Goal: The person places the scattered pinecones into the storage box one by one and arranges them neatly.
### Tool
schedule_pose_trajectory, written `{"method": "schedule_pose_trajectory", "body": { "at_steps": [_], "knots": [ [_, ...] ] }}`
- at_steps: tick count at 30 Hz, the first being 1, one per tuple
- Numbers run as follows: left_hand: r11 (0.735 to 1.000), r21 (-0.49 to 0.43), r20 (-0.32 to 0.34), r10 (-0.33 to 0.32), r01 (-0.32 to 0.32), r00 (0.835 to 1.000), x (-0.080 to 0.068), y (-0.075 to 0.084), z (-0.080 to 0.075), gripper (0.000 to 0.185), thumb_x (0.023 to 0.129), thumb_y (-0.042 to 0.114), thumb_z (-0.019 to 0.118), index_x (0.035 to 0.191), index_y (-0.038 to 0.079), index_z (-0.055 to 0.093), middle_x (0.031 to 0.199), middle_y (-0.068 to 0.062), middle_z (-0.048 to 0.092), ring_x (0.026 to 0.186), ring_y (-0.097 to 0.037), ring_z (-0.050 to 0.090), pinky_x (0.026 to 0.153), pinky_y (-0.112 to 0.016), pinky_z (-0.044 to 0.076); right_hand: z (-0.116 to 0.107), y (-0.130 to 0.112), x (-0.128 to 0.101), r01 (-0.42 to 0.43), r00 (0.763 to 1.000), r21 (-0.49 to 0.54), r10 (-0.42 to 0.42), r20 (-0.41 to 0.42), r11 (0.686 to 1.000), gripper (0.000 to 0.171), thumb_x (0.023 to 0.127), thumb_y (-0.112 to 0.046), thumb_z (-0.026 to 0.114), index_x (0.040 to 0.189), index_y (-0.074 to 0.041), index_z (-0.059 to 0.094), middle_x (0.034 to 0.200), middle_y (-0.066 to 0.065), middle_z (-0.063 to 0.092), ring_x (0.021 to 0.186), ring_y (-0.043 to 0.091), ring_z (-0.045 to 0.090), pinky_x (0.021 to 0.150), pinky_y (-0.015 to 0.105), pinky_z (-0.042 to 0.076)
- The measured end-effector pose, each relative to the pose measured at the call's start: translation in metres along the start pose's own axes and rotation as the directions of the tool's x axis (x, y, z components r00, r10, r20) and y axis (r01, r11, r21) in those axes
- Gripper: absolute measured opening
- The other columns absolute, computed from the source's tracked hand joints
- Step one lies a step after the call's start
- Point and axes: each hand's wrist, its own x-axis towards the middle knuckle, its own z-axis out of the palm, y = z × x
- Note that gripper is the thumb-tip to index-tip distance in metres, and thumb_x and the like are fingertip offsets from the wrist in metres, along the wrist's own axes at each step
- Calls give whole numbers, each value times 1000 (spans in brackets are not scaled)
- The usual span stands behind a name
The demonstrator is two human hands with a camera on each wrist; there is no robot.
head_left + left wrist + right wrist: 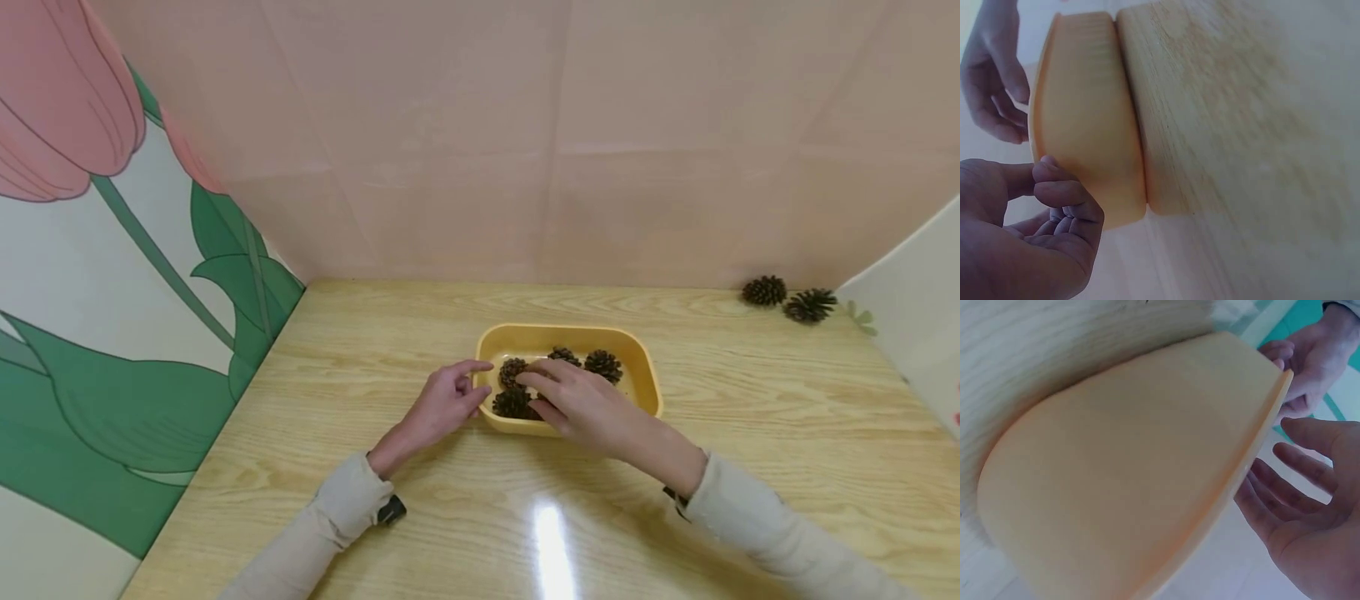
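A yellow plastic basin [645, 367] stands on the wooden table with several brown pine cones inside, among them one pine cone [602, 365] toward the right and another [513, 403] near the front left. My left hand [442, 404] holds the basin's left end, thumb and index finger over the rim. In the left wrist view, curled fingers [1063, 190] lie against its outer wall. My right hand [588, 408] reaches over the front rim, fingertips close above the pine cones. In the right wrist view its fingers [1310, 469] are loosely spread, with nothing seen between them.
Two pine cones, one [763, 291] beside the other [810, 306], lie at the table's back right corner. A pink wall [450, 167] rises behind the table [337, 333]. A tulip-patterned panel [150, 375] borders the left side, and a white panel [915, 317] the right.
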Motion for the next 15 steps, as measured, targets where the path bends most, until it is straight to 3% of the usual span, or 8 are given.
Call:
{"method": "schedule_pose_trajectory", "body": {
  "at_steps": [9,15],
  "knots": [
    [1000,-6,-5,5,-5,1000,0,0,0,41,98,7,63,137,-1,56,61,-6,56,63,-40,64,44,-18,37,-8,13,-5,20,997,-1,-20,-71,1000,37,86,-10,78,121,-4,68,112,13,66,85,20,67,67,30,58],
    [1000,-17,2,-1,1,1000,0,1,0,41,98,6,63,138,-1,56,61,-8,55,64,-40,65,44,-18,37,-13,22,-8,25,994,4,-25,-106,1000,34,85,-8,79,117,-3,68,110,12,65,80,17,67,64,28,57]
  ]
}}
